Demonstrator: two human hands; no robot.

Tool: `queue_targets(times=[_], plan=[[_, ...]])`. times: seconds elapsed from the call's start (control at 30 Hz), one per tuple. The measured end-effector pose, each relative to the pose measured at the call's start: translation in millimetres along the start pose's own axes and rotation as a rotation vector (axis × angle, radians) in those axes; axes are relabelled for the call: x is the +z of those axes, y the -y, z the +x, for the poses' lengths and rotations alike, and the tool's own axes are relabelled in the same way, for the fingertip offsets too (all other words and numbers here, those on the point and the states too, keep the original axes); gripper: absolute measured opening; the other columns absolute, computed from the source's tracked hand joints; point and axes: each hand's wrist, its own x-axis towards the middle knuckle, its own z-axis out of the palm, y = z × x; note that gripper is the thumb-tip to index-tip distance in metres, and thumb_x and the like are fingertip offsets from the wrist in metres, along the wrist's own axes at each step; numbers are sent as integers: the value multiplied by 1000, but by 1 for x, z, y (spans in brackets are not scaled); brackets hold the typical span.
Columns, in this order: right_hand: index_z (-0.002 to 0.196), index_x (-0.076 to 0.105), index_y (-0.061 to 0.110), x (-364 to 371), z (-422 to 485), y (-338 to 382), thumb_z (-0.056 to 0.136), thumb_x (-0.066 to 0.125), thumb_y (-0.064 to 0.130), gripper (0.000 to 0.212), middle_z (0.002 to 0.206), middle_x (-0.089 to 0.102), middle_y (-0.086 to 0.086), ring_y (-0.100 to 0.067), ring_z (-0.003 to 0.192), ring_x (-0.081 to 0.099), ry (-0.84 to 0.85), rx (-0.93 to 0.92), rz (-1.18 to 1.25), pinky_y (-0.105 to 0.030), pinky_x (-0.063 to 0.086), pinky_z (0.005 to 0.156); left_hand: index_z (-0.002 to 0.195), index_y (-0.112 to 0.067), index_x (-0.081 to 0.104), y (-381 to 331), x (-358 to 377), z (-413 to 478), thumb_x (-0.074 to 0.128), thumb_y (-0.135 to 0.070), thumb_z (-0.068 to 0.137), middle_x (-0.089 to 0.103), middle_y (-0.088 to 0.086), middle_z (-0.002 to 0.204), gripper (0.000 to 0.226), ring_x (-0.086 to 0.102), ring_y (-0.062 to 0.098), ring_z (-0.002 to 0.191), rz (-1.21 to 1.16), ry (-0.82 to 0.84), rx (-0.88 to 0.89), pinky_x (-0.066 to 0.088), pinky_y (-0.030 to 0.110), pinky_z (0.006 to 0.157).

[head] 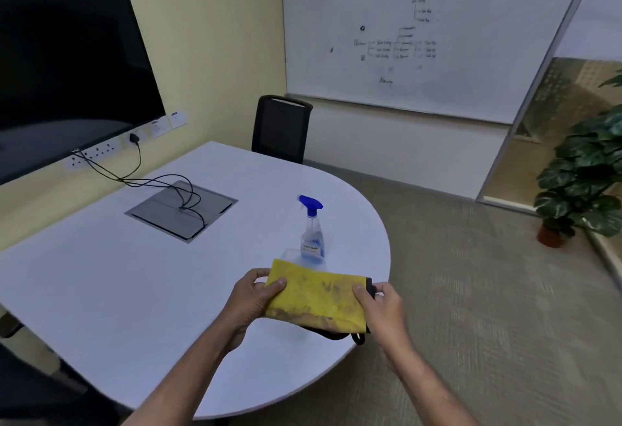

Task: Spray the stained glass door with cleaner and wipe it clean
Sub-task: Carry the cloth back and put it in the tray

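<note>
A folded yellow cloth (319,296) with brown stains and a black edge is held flat just above the white table (134,291). My left hand (250,301) grips its left end and my right hand (382,304) grips its right end. Just behind the cloth a clear spray bottle (312,233) with a blue trigger head stands upright on the table, untouched. The glass door (552,116) shows at the far right, beyond the whiteboard, with a metal frame.
A black chair (281,127) stands behind the table. A grey cable box (181,208) with black cables is set into the tabletop. A dark screen (67,75) hangs at left, a whiteboard (420,31) straight ahead, and a potted plant (582,173) stands on the carpet at right.
</note>
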Motion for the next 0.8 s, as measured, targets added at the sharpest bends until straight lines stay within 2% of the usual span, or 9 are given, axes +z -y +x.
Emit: queue_targets(times=[0.13,0.23,0.33,0.4,0.5,0.6,0.67,0.73,0.8], plan=[[97,62,10,33,40,-7,92,74,28,22,94,71,-13,-26,80,70,-55,132,2,-40,58,70,125,-3,60,4,-21,54,74,-5,90,73,27,105,38,71,30,93,-31,37,-108,62,31,75],[107,62,12,54,62,-11,93,73,18,19,99,72,-13,-24,78,71,13,263,36,-37,60,67,122,1,62,11,-33,98,76,-1,87,73,32,111,38,71,33,90,-9,-15,-123,63,33,75],[113,60,13,78,80,-16,91,69,2,26,104,73,-15,-27,86,72,58,332,20,-46,63,85,115,0,66,21,-42,142,78,0,83,73,22,92,34,70,29,79,78,-56,-118,62,39,76],[112,59,13,97,90,-22,89,68,-2,29,101,73,-13,-28,86,72,8,338,-22,-48,61,89,112,-3,68,28,-49,170,81,-2,81,68,12,81,33,68,28,77,164,-39,-109,63,47,80],[107,59,12,123,105,-32,86,72,1,27,100,73,-14,-26,86,72,-113,311,-109,-38,60,71,108,-8,70,39,-55,205,84,-8,78,65,6,77,33,66,26,75,284,-11,-68,62,47,81],[106,59,13,144,119,-37,87,72,5,25,92,69,-9,-17,75,67,-189,284,-231,-20,46,51,105,-11,71,49,-56,230,83,-13,79,67,6,80,28,65,24,75,356,10,-35,55,34,71],[106,57,12,154,128,-42,87,70,4,24,86,65,-5,-13,69,63,-212,272,-283,-13,42,41,103,-10,73,58,-56,243,80,-20,82,72,8,87,24,70,28,83,399,22,-25,57,36,75],[105,55,10,160,134,-49,87,69,3,24,86,63,-4,-12,67,60,-212,265,-331,-15,43,39,103,-10,76,68,-56,252,75,-25,87,76,10,91,22,73,30,91,424,37,-41,60,42,82],[105,54,8,164,137,-56,86,69,3,24,83,61,-3,-12,64,58,-200,265,-377,-22,47,43,101,-8,76,75,-55,254,72,-22,89,76,11,90,19,73,30,91,442,40,-47,59,42,84]])
